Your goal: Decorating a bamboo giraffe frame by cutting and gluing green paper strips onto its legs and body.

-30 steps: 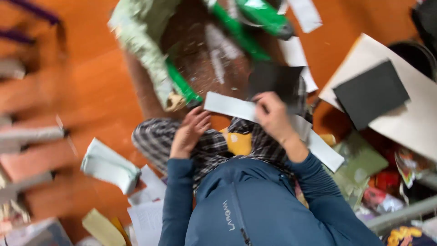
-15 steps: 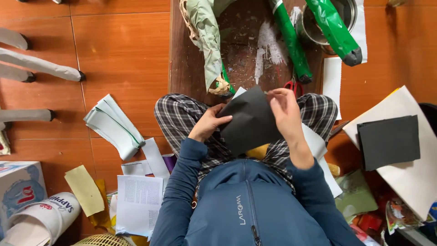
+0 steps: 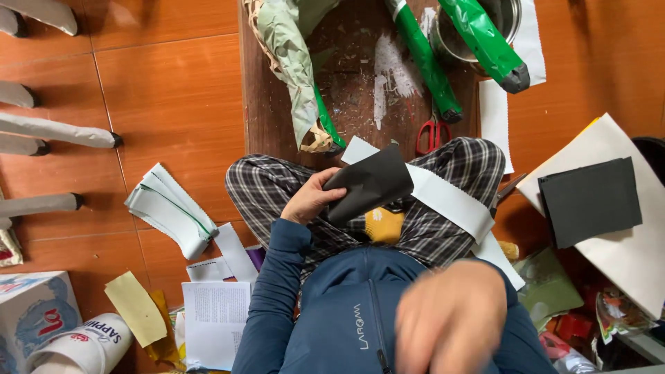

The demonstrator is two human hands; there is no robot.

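I sit cross-legged on an orange tiled floor. My left hand point(image 3: 308, 201) pinches the left edge of a black paper sheet point(image 3: 370, 181) over my lap. Under the sheet, a long white paper strip point(image 3: 447, 199) lies slanted across my checked trousers. My right hand point(image 3: 450, 322) is off the sheet, raised close to the camera at the bottom of the view. It is a blur, so its fingers are unclear and nothing shows in it.
A scuffed wooden board point(image 3: 360, 104) lies ahead with red-handled scissors point(image 3: 433, 135), green wrapped rolls point(image 3: 422, 55), a pale paper-wrapped shape point(image 3: 291, 62) and a metal pot point(image 3: 509, 17). Black sheets point(image 3: 589, 201) rest on white card at right. Folded white papers point(image 3: 170, 211) and printed sheets point(image 3: 215, 318) lie at left.
A second ago both hands held the white strip, then both held the black sheet. Now my right hand has let go and risen toward the camera; the left still holds the sheet.
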